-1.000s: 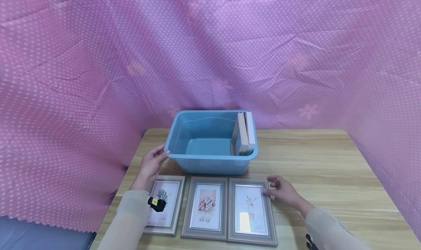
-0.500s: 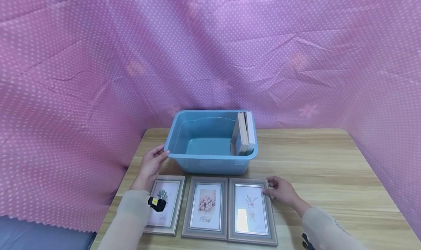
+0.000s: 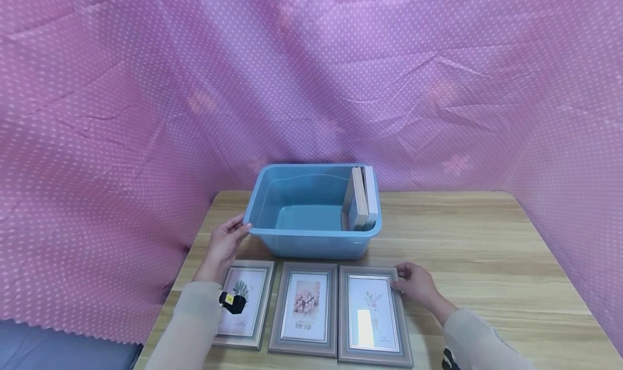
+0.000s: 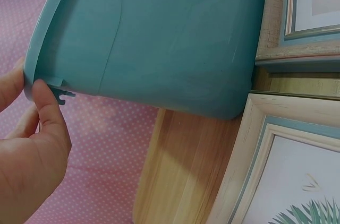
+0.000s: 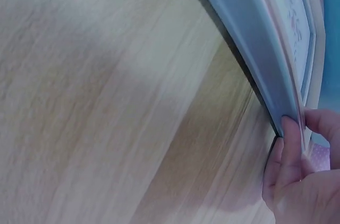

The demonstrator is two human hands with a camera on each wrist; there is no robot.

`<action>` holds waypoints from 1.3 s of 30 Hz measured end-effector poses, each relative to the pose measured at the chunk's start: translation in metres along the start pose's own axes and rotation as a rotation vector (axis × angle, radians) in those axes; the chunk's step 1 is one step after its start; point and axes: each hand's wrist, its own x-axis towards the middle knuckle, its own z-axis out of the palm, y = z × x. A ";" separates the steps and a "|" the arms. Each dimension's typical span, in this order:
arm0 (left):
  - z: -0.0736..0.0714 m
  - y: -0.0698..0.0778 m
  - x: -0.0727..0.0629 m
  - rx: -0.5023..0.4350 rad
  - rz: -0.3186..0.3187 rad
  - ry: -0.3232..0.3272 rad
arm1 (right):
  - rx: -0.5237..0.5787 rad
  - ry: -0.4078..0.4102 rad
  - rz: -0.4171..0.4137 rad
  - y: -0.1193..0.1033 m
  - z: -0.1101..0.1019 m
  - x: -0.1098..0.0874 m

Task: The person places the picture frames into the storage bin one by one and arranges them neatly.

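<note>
My left hand (image 3: 224, 248) pinches the near left corner of the blue plastic tub's rim (image 3: 311, 232), thumb on one side and fingers on the other in the left wrist view. At the far right corner of the rightmost picture frame (image 3: 344, 316), my right hand (image 3: 419, 286) grips the edge; the right wrist view has thumb and fingers round that frame's corner (image 5: 289, 110). This frame shows a plant print under shiny glass. To its left lie a "free style" flower picture frame (image 3: 277, 326) and a pineapple-leaf picture frame (image 3: 263, 305), partly covered by my left arm.
Two upright frames or books (image 3: 360, 199) lean against the tub's right inner wall. The tub stands at the back of the wooden table (image 3: 467, 235). A pink dotted cloth (image 3: 311, 88) hangs behind and at both sides.
My right hand has closed on the rightmost frame's corner, and that frame has shifted very slightly to the right. The left hand and tub stay in place.
</note>
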 end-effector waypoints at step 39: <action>0.003 0.002 -0.004 0.030 -0.008 0.023 | 0.420 -0.253 -0.186 -0.032 -0.063 -0.006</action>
